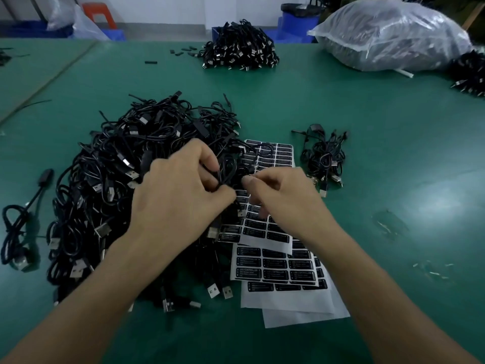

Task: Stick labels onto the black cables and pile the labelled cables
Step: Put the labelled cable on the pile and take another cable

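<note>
Where the green bench runs out well to the left of the label sheets, a lone black cable lies coiled by itself. Just left of the sheets, and spilling over their left edge, sprawls the big heap of black cables, with silver USB plugs poking out. Over the sheets' upper half the two hands come together. The left hand has its fingers curled and pinches a looped cable held above the sheets. The right hand, just beside it, presses thumb against forefinger at that same cable, though whether a label sits under its fingertips cannot be told. Just right of the sheets' far end lies a small pile of cables. Well behind the sheets and to their right sits a clear plastic bag stuffed with dark goods.
</note>
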